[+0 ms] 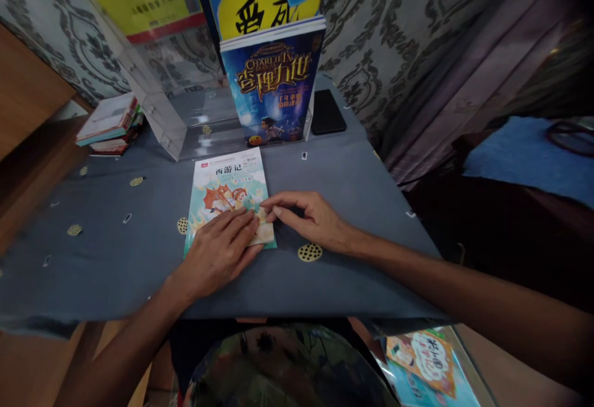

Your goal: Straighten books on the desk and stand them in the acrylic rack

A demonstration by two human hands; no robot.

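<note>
A thin picture book with a white and teal cover lies flat on the grey-blue tablecloth. My left hand rests flat on its lower part, fingers stretched out. My right hand lies at the book's right edge, fingers extended and touching the cover's lower right corner. Behind the book a blue Charlie book stands upright in a clear acrylic stand.
A black phone lies right of the stand. A stack of books sits at the back left. Yellow and blue books lean against the patterned wall. More books lie below the table's front right edge.
</note>
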